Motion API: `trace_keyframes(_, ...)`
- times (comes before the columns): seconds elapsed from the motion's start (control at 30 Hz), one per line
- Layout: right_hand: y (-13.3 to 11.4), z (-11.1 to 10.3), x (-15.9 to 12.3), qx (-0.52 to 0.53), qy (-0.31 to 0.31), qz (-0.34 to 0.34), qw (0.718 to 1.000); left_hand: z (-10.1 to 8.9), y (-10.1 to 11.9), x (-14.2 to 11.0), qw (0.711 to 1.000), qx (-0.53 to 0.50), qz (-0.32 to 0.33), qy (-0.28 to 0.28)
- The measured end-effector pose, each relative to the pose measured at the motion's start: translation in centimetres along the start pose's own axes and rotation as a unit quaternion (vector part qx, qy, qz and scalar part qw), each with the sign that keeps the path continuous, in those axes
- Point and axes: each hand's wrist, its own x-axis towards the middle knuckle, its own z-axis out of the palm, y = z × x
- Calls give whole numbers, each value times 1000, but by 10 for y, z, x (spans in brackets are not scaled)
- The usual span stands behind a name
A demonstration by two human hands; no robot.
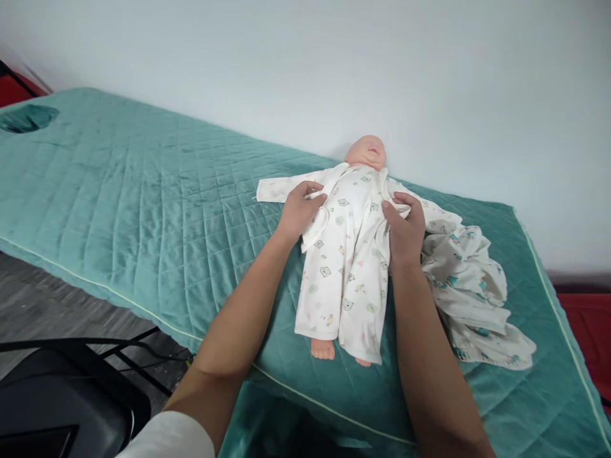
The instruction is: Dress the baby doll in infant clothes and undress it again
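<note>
"Left hand (304,205), what is it gripping?"
"It is pinching one side of the doll's (365,152) printed jacket (285,188), and the right hand (405,221) is pinching the other."
"Where is the doll lying?"
"Face-up on the green quilted bed (167,172), beside crumpled printed cloth (470,273)."

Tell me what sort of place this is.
Probably a massage or infant-care training room: a long, green-quilted bed with an oval hole at its left end, and a bald, pink, plastic-looking baby doll in white printed clothes.
</note>
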Motion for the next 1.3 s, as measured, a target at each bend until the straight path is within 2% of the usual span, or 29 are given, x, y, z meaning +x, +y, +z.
trace_keyframes(0.1,12,-20,11,-34,31,8,999,-20,-15,12,985,126,52,105)
trace_keyframes(0.17,22,-34,21,-62,107,25,992,-33,-25,19,960,212,49,175)
trace_keyframes(0.23,30,-41,27,-106,162,18,981,-39,-31,22,941,272,48,196)
trace_keyframes(0.3,35,-38,29,-161,145,-29,976,-35,-31,22,931,310,89,173)
trace_keyframes(0.4,38,-24,26,-225,43,-119,966,-21,-24,18,922,337,165,98)
trace_keyframes(0.47,42,-18,25,-244,4,-145,959,-14,-20,16,919,344,186,51)
trace_keyframes(0.53,47,-17,27,-250,-9,-147,957,-11,-19,15,916,352,189,23)
trace_keyframes(0.7,57,-24,33,-254,-30,-150,955,-11,-24,20,912,374,161,38)
trace_keyframes(0.83,60,-27,35,-264,-60,-148,951,-12,-26,30,911,376,166,41)
trace_keyframes(1.07,64,-31,35,-339,-112,-121,926,-14,-26,36,924,358,118,62)
trace_keyframes(1.17,60,-27,31,-364,-101,-108,920,-14,-27,34,927,356,107,58)
trace_keyframes(1.3,46,-20,31,-392,-56,-82,915,-15,-28,33,928,347,124,49)
